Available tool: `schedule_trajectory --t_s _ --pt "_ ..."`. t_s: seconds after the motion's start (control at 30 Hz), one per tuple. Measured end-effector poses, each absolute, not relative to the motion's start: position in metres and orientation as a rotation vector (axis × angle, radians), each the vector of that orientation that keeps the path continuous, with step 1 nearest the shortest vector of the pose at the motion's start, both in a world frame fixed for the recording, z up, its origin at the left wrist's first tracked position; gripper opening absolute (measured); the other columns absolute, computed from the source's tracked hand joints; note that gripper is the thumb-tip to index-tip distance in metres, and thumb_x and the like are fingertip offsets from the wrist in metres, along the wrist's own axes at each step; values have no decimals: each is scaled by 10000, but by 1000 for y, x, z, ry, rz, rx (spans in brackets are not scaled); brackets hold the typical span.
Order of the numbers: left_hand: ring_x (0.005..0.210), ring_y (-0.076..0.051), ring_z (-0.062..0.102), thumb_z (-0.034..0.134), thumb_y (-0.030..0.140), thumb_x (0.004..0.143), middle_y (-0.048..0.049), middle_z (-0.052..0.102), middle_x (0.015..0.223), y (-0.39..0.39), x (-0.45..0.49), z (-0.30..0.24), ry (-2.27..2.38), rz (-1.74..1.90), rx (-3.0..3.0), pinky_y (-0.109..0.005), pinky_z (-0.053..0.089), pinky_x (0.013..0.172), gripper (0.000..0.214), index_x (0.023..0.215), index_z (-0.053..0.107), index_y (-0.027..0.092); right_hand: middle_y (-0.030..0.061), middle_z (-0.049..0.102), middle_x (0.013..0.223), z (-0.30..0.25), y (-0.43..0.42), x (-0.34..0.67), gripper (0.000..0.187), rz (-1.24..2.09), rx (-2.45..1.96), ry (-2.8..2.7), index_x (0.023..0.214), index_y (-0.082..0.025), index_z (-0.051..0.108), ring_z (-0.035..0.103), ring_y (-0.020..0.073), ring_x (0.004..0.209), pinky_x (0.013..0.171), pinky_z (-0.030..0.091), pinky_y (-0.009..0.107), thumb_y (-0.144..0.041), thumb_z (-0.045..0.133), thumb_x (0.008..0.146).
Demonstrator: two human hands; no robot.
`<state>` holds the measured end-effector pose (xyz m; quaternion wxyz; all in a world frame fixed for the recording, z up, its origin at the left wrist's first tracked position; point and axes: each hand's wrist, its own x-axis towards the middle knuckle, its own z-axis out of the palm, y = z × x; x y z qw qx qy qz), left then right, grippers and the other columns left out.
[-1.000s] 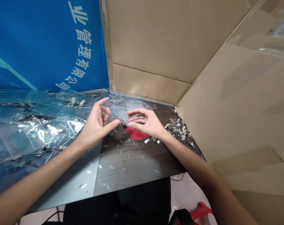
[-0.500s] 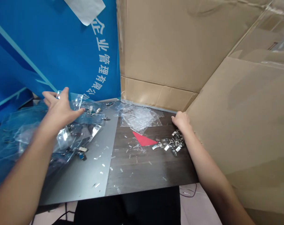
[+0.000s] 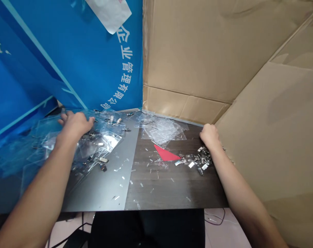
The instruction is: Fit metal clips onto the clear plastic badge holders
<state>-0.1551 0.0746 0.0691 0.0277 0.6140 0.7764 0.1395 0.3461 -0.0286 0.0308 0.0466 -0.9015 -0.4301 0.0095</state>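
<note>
Left hand (image 3: pixel 75 126) curled down onto the heap of clear plastic sleeves (image 3: pixel 99 143) at frame left, grip unclear; right hand (image 3: pixel 210 135) narrowly curled, contents hidden, just above small silver metal clips (image 3: pixel 196 161) on the dark wood-grain tabletop (image 3: pixel 167 196).

Left hand: the left hand (image 3: pixel 75 125) is down over the clear plastic bags (image 3: pixel 104 143), and from here you can't tell if it's gripping one!
Right hand: the right hand (image 3: pixel 210 135) has its fingers curled out of sight, right by the metal clips (image 3: pixel 195 162).
Worktop: the scraps (image 3: pixel 146 182) scattered on the worktop (image 3: pixel 156 196) are too small to call.
Top edge: the blue banner (image 3: pixel 68 69) runs out of the picture.
</note>
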Motion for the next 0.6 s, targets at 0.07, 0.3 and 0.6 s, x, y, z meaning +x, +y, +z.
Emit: schedule_trajectory --t_s 0.07,0.3,0.6 --pt "1554 -607 325 516 660 1014 -381 417 1639 75 -157 65 2374 437 1948 -755 266 1207 752 1243 714 -29 366 736 1337 31 -29 346 400 38 -2745 -1322 1365 36 762 774 399 1274 1002 615 392 3 558 1023" --pt "1521 -587 415 485 525 1069 -381 517 1567 64 -122 60 2166 686 2286 -775 308 1202 641 1328 702 -20 362 765 1259 30 -29 345 369 11 -2706 -1364 1305 20 784 782 420 1228 943 591 383 8 577 1000" --pt "1584 -334 527 460 455 1133 -165 577 1712 27 -25 5 705 348 2684 -554 397 1332 528 1566 647 219 339 779 1247 37 -33 329 386 -80 -2673 -1462 1281 1 794 744 409 1269 1015 560 396 12 546 985"
